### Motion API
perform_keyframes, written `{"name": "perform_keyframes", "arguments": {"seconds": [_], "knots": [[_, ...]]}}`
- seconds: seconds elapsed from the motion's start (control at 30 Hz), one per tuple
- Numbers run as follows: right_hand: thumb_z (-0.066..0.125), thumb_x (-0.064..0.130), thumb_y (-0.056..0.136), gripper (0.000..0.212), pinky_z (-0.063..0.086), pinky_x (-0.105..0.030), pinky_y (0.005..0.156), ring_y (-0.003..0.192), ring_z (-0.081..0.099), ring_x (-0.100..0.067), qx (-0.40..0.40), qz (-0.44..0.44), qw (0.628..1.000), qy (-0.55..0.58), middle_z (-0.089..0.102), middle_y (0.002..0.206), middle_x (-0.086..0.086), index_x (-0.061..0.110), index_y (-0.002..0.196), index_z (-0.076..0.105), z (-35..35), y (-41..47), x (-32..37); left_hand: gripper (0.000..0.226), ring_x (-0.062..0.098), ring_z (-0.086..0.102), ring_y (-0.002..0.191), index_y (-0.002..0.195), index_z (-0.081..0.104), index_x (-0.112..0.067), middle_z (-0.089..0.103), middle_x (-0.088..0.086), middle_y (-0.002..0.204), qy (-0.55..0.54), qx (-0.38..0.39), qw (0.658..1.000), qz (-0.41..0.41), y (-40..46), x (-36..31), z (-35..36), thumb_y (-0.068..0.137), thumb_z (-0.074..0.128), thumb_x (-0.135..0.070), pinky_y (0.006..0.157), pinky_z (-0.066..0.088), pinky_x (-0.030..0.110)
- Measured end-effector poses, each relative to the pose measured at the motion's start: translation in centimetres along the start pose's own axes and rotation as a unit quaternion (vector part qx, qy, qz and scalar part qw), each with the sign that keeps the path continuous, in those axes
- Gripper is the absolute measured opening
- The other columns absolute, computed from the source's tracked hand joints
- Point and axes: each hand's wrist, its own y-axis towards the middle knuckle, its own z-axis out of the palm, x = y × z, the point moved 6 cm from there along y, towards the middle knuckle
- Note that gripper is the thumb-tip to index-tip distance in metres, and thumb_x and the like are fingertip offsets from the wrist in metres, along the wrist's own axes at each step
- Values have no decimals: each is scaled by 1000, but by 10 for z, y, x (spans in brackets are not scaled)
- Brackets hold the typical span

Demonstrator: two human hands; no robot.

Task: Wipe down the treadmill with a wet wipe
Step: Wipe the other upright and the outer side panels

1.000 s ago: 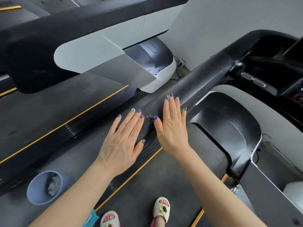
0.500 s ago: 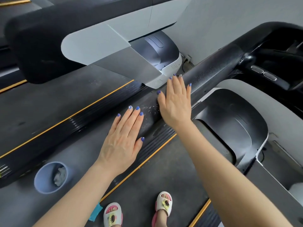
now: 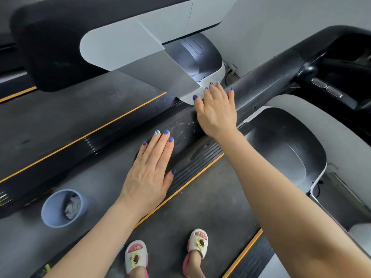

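The treadmill's black padded handrail runs from lower left up to the right, with white flecks on it between my hands. My left hand lies flat on the rail's lower part, fingers straight. Farther up the rail, my right hand presses flat on it, fingertips near the neighbouring machine's white base. No wet wipe shows under either hand. I stand on the dark belt in slippers.
A blue bin holding a crumpled wipe stands on the floor at lower left. A second treadmill's grey-white upright overhangs at top. The black motor cover and the console lie to the right.
My right hand has slid up the handrail away from my left hand, leaving white flecks on the rail. My left hand has stayed in place.
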Motion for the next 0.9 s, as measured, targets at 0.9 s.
{"name": "perform_keyframes", "arguments": {"seconds": [0.9], "knots": [[19, 43, 100, 71, -16, -40, 123, 154, -14, -13, 100, -114, 965, 213, -8, 169, -2, 15, 160, -4, 9, -118, 75, 67, 22, 14, 156, 159, 23, -7, 18, 9, 167, -80, -9, 996, -34, -26, 5, -12, 98, 45, -24, 124, 23, 47]]}}
